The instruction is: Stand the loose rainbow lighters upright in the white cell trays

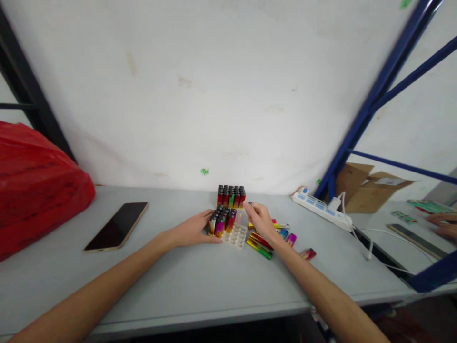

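Observation:
Several shiny coloured lighters (219, 224) with black tops stand upright in the left part of a white tray (235, 236); round empty holes show in its right part. My left hand (194, 229) rests at the tray's left side, thumb along the front edge and fingers behind. Over the right side of the tray is my right hand (260, 219), its fingers pinched together; what they hold is too small to make out. Behind the tray stands a block of mostly red lighters (231, 196). Loose lighters (260, 245) lie beneath and beside my right hand.
A phone (117, 226) lies at the left, near a red bag (39, 181). At the right are a white power strip (321, 209) with cables, a blue metal frame (371, 105) and a cardboard box (367, 190). Another person's hand (444, 224) shows at the far right.

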`<control>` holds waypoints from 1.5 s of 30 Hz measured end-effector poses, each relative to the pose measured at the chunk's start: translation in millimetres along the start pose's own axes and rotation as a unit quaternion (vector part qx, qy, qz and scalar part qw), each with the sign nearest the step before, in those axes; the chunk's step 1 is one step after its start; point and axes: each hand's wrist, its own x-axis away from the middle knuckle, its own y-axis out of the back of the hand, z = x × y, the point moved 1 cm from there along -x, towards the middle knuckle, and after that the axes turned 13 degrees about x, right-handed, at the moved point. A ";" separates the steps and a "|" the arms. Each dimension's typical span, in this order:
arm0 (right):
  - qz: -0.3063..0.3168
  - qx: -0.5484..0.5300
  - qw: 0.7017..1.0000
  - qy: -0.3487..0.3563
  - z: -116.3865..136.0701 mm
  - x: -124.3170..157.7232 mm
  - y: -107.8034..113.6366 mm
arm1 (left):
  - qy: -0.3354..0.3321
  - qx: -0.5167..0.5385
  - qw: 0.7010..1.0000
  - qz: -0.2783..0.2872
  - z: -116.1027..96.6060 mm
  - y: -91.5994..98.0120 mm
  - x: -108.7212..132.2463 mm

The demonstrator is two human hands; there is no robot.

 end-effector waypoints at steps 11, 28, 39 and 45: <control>0.039 0.063 0.997 0.029 11.3 6.2 -0.3 | 0.008 0.000 1.000 0.002 -2.8 0.5 -0.4; 0.161 0.119 0.976 0.084 28.2 23.3 1.2 | 0.003 -0.007 1.000 0.009 -1.4 -0.4 -0.2; 0.134 0.312 0.927 0.162 30.6 23.1 -0.9 | 0.001 -0.003 1.000 0.008 -0.7 -0.1 -1.5; 0.096 0.287 0.941 0.154 3.1 -3.0 62.3 | 0.013 -0.007 1.000 0.000 -5.4 0.4 -0.3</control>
